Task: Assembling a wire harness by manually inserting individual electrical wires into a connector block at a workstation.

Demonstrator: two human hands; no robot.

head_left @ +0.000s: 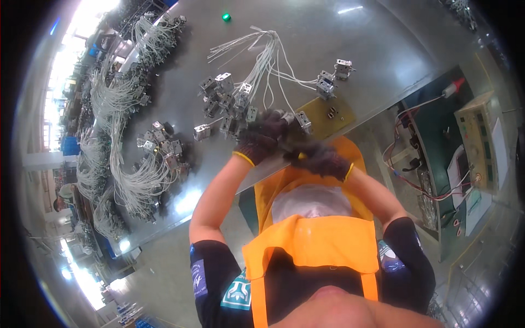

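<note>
My left hand (266, 133), in a dark glove with a yellow cuff, is closed at the table's near edge. A pale metallic piece (286, 116) shows at its fingertips, apparently a small metal wired part; the fingers hide most of it. My right hand (321, 159), gloved alike, is closed just to the right and nearer my body; what it grips is blurred and dark. Beside the left fingers stands a boxy metal part (303, 121) on a white wire. A cluster of similar metal parts (223, 101) lies left of my hands, its white wires (268, 52) bundled farther back.
A yellowish board (331, 116) with small dark pieces lies at the table edge. Two metal parts (326, 87) sit behind it. Large bundles of wired parts (131, 175) line the left. On the right, a beige control box (474, 145) and red-tipped cables (453, 88) occupy a side bench.
</note>
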